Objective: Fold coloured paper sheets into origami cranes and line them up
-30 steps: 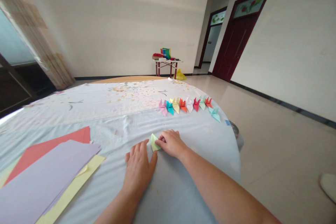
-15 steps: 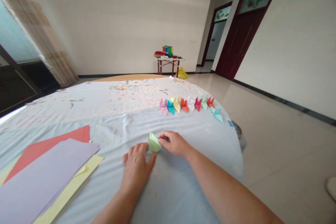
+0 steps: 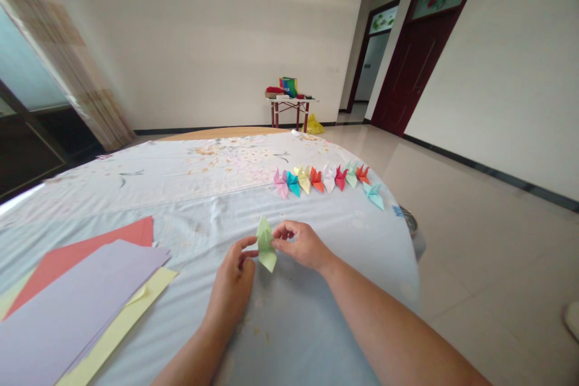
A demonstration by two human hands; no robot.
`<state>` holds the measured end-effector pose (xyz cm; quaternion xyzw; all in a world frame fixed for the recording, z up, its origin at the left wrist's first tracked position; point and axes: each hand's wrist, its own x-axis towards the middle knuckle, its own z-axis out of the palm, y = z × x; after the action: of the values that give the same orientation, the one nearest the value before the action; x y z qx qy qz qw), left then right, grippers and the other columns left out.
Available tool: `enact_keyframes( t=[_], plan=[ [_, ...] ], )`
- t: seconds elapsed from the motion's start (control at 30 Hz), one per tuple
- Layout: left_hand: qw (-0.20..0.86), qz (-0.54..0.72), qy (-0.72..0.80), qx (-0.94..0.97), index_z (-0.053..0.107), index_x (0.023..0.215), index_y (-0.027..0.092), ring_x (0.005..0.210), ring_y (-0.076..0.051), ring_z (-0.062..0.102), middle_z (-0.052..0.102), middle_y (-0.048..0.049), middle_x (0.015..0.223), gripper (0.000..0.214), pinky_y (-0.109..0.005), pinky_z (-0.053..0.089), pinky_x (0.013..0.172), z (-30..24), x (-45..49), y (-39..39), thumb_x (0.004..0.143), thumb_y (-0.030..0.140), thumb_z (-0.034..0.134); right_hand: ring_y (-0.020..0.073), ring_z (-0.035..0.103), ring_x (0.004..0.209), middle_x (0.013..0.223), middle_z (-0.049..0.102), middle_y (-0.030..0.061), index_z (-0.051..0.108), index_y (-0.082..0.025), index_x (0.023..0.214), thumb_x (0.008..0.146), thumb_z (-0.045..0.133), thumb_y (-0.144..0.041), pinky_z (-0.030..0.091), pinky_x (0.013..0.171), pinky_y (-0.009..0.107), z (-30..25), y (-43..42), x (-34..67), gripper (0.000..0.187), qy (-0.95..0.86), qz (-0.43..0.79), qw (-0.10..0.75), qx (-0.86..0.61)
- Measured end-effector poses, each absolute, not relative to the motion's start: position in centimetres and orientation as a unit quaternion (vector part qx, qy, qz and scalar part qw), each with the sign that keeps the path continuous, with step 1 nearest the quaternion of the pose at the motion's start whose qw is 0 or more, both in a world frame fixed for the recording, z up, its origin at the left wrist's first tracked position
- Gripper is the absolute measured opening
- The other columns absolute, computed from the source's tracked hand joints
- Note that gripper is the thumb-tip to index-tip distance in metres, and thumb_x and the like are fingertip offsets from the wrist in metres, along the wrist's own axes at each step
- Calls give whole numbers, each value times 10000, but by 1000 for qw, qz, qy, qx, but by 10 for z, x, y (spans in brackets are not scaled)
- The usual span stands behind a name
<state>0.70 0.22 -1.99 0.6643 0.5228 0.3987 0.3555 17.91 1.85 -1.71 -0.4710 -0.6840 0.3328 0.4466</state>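
A light green folded paper crane is held between my two hands just above the blue part of the tablecloth, its two wings spread toward the far and near sides. My right hand pinches its right side between thumb and fingers. At its left side, my left hand has its fingers curled against the paper, with the thumb bent below. Farther back stands a row of finished paper cranes in several colours. A pale turquoise crane lies a little apart at the row's right end.
Large coloured paper sheets, with a lilac stack uppermost, cover the table's left side over red paper and yellow paper. The round table's cloth is creased. Beyond it stands a small side table by the wall.
The green crane has turned and opened out, its wings now reaching farther up and down. My left hand has changed from lying flat beside it to curled fingers at its edge.
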Motion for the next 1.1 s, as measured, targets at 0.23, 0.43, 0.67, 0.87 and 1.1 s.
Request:
enact_keyframes(
  t=[0.23,0.43,0.67,0.87,1.1],
  plan=[
    [431,430,486,627,503,1057,177,680,-160,619,668,-38,842,345,-279,469,643,-21,7,5,783,386,490,98,515,653,724,623,-14,634,-168,792,707,622,-231,388,656,228,-16,17,178,106,-681,358,445,-458],
    [465,420,484,611,545,982,165,598,-143,608,676,-12,724,328,-235,450,552,-22,9,5,753,400,545,104,508,667,748,628,1,634,-160,825,714,616,-263,405,675,238,-13,17,179,153,-668,383,436,-466],
    [474,428,473,607,587,903,158,661,-150,617,676,-11,743,292,-243,472,600,-21,8,5,738,398,559,105,512,670,775,637,11,631,-156,837,730,600,-275,417,676,242,-11,15,179,163,-667,393,427,-466],
    [486,428,468,602,589,910,156,654,-154,621,679,-19,745,299,-249,474,590,-22,9,6,732,396,568,105,515,672,767,634,9,628,-157,834,730,599,-266,420,673,240,-11,16,180,153,-666,394,426,-469],
    [491,434,457,602,598,897,163,689,-150,621,681,-11,765,268,-247,477,628,-22,8,6,735,375,572,104,517,670,761,629,8,627,-153,833,736,593,-272,419,680,242,-11,16,180,158,-665,399,425,-467]
  ],
)
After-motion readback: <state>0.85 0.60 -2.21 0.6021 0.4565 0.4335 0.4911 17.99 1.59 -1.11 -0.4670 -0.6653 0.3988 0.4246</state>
